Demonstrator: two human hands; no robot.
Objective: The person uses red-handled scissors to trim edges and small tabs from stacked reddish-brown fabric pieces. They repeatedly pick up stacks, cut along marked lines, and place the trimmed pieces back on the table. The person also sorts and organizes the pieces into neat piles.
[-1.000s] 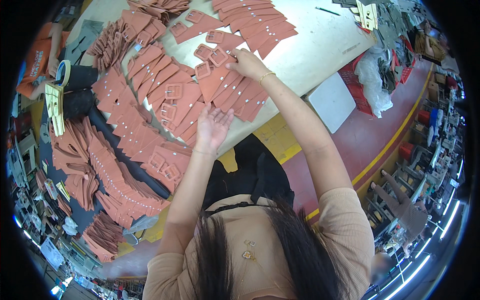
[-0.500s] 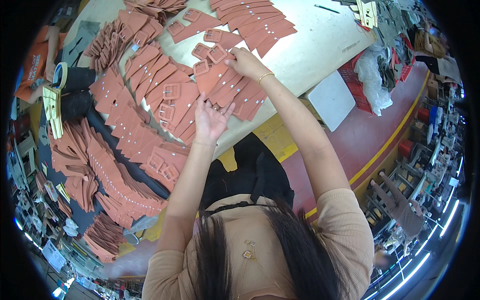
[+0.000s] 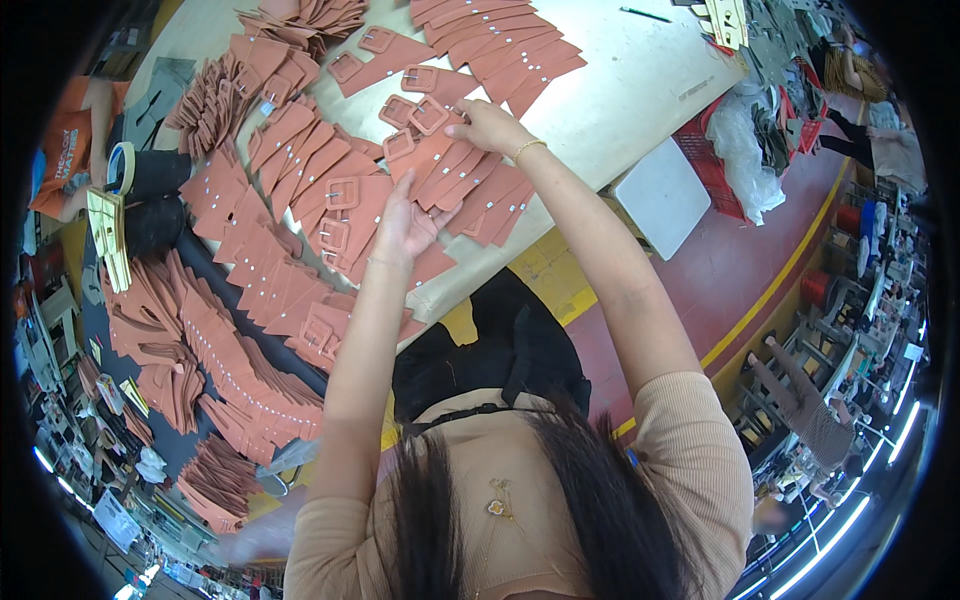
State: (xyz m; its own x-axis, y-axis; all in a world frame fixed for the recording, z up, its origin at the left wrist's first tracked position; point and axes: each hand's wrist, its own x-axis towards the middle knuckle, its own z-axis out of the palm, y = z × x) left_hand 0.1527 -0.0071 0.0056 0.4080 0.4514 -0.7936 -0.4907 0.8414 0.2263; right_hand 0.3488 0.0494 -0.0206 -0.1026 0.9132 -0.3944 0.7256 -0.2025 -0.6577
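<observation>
Salmon-coloured flat strap pieces with covered square buckles, a fanned bunch (image 3: 452, 165), lie in front of me on the table. My right hand (image 3: 490, 128) pinches the bunch near its buckled end, beside a covered buckle (image 3: 428, 116). At the left edge of the bunch, my left hand (image 3: 408, 225) is turned palm up with thumb and fingers apart. Its fingertips touch the pieces and are partly hidden by them. Left of that hand lie more buckled straps (image 3: 342, 193), overlapping in a row.
The pale table (image 3: 640, 90) holds further rows of salmon pieces (image 3: 500, 45) and a pen (image 3: 645, 14). A tape roll (image 3: 121, 168) stands at left, near another person's arm. Beyond the right edge are a white stool (image 3: 660, 200) and a red crate (image 3: 705, 160) with plastic wrapping.
My left hand has shifted slightly left and down, and its fingers have curled in toward the pieces. My right hand keeps its pinch, with the view shifting slightly.
</observation>
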